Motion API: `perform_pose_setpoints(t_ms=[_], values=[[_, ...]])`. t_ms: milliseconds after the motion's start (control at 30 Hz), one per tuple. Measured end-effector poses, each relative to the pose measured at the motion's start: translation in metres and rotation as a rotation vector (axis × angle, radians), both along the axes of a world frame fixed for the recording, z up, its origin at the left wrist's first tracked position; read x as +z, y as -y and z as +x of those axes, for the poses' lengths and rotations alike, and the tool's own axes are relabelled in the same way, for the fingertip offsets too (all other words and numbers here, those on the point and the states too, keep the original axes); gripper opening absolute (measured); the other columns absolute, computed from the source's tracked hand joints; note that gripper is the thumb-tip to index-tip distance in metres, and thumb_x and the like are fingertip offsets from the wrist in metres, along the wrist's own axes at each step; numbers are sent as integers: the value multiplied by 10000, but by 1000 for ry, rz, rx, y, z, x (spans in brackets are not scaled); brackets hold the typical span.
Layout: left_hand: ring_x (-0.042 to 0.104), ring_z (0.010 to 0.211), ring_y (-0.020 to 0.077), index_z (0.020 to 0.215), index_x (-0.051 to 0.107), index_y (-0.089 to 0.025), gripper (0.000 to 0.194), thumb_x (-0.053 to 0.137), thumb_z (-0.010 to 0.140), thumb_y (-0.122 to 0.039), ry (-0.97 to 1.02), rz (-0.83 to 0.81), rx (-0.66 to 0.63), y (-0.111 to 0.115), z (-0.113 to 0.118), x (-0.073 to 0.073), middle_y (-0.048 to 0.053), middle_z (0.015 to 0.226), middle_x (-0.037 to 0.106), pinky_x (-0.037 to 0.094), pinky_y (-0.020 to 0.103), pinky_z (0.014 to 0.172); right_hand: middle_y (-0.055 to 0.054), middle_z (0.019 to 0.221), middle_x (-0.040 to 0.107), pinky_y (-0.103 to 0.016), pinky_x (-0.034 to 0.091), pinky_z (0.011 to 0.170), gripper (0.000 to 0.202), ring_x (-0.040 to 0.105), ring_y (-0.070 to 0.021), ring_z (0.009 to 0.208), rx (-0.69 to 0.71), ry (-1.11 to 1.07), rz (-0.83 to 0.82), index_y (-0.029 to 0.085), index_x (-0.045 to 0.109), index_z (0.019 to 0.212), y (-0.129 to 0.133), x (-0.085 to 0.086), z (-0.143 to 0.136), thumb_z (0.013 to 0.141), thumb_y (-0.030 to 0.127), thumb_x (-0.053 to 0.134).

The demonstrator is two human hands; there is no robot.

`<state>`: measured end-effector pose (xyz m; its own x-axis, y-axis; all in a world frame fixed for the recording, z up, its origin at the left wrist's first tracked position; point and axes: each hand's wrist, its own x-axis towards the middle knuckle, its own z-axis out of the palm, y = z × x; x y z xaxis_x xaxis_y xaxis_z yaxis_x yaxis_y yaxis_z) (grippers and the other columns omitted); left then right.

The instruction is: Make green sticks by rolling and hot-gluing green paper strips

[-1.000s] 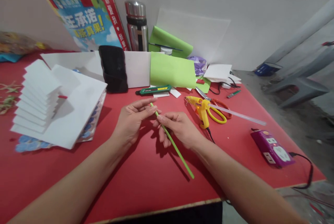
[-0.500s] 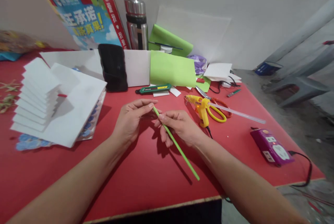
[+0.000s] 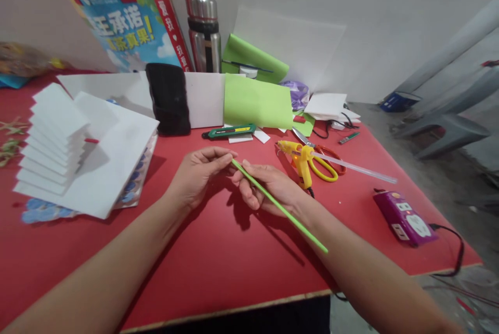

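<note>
A thin, bright green stick [image 3: 286, 213] slants over the red table, its upper end between my hands and its free end over my right forearm. At that upper end, my left hand [image 3: 198, 175] is closed, with thumb and forefinger pinching the tip. My right hand [image 3: 268, 184] is closed around the stick just below the tip, its thumb along the upper side and its other fingers curled underneath. Whether the stick is rolled paper or a pipe cleaner I cannot tell. Beyond my hands lies a green utility knife [image 3: 230, 132].
To the right lie a yellow glue gun [image 3: 300, 160] with a clear glue stick, scissors [image 3: 327, 168] and a purple power socket box [image 3: 405, 217]. White folded card [image 3: 97, 168] is at left. A black phone [image 3: 169, 99], green paper [image 3: 257, 101] and a steel flask [image 3: 205, 35] stand behind.
The stick's free end has swung right and slightly up, from above the table to across my right forearm. My right-hand fingers have curled in more. My left hand has barely moved.
</note>
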<state>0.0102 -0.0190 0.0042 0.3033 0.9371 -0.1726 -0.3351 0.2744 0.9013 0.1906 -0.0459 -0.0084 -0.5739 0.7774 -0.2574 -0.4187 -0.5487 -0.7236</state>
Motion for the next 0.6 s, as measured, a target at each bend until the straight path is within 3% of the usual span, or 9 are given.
perform_pose_setpoints(t_ms=[200, 300, 600], values=[[708, 640, 181, 916, 821, -129, 196, 869, 753, -227, -51, 22, -34, 1, 0, 0, 87, 727, 775, 560, 306, 661, 43, 437, 575, -175, 342, 322, 327, 448, -77, 298, -67, 155, 54, 134, 706, 804, 0, -1, 1, 939, 433, 703], [724, 658, 197, 935, 831, -124, 227, 877, 730, -212, -63, -10, -5, 1, 0, -1, 104, 748, 790, 561, 310, 662, 45, 420, 562, -177, 334, 316, 321, 442, -79, 288, -88, 199, 107, 131, 716, 793, 1, -1, 3, 923, 425, 706], [742, 720, 198, 961, 832, -141, 238, 880, 737, -205, 6, 35, 1, 0, 1, -3, 100, 800, 804, 579, 322, 732, 72, 407, 497, -159, 322, 302, 247, 359, -58, 282, -94, 56, 43, 142, 690, 775, 1, 7, 3, 928, 335, 677]])
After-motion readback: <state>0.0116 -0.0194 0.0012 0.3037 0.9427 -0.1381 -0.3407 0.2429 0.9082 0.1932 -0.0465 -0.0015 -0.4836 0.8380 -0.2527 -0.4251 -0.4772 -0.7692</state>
